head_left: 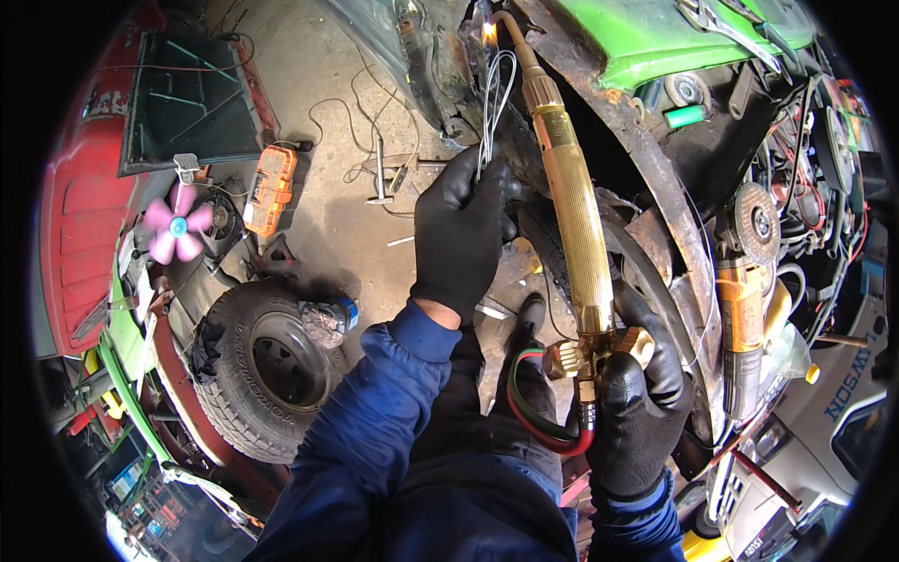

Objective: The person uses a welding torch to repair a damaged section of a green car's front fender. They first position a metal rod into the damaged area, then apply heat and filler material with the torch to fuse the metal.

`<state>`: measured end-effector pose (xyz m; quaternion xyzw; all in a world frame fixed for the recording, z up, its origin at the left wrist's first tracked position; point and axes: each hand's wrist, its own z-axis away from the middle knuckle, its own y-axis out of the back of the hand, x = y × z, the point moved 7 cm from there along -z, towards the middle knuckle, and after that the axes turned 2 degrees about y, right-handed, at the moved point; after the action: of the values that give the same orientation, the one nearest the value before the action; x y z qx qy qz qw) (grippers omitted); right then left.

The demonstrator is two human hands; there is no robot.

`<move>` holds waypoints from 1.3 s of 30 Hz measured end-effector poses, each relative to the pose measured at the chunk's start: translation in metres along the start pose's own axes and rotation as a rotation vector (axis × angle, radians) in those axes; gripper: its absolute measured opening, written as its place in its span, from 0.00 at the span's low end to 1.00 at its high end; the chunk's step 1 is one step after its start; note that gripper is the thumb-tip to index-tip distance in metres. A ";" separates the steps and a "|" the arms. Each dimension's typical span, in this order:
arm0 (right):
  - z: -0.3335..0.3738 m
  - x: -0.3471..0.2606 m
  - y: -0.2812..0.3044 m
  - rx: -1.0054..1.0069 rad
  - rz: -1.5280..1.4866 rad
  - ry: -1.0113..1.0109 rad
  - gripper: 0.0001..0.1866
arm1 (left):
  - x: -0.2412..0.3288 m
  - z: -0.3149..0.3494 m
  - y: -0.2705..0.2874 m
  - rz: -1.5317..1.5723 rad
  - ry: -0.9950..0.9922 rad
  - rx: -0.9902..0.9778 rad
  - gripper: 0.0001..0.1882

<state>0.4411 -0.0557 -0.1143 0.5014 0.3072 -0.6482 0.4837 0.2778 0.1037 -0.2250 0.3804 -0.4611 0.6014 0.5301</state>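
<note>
My right hand (pixel 641 403), in a black glove, is closed around the valve end of a brass gas welding torch (pixel 574 201). A red and a green hose curve away from the torch's lower end. Its bent tip reaches up to a small orange flame (pixel 489 34) beside rusty metal at the top. In my left hand (pixel 461 234), also black-gloved, the fingers pinch a looped bundle of thin filler wire (pixel 493 108). The wire's upper end comes close to the flame. Beneath the torch runs the rusty curved edge (pixel 670 187) of a vehicle body.
An angle grinder (pixel 743 309) lies to the right by an engine bay. On the green panel (pixel 693 42) rests an adjustable wrench (pixel 726 33). A large tyre (pixel 267 370), an orange case (pixel 271 190) and a pink-bladed fan (pixel 178 225) stand left. A hammer (pixel 379 173) and cables lie on the floor.
</note>
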 end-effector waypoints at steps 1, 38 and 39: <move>0.000 -0.001 -0.001 0.006 0.023 0.015 0.35 | 0.001 0.000 0.000 0.003 -0.011 -0.001 0.15; -0.003 -0.005 -0.003 0.006 0.098 0.071 0.39 | 0.001 -0.002 -0.002 0.000 -0.030 0.007 0.16; -0.003 -0.005 -0.003 0.001 0.105 0.065 0.39 | 0.002 -0.002 -0.003 -0.012 -0.035 0.009 0.16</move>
<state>0.4395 -0.0505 -0.1107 0.5380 0.2959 -0.6054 0.5065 0.2802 0.1062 -0.2232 0.3962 -0.4652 0.5934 0.5239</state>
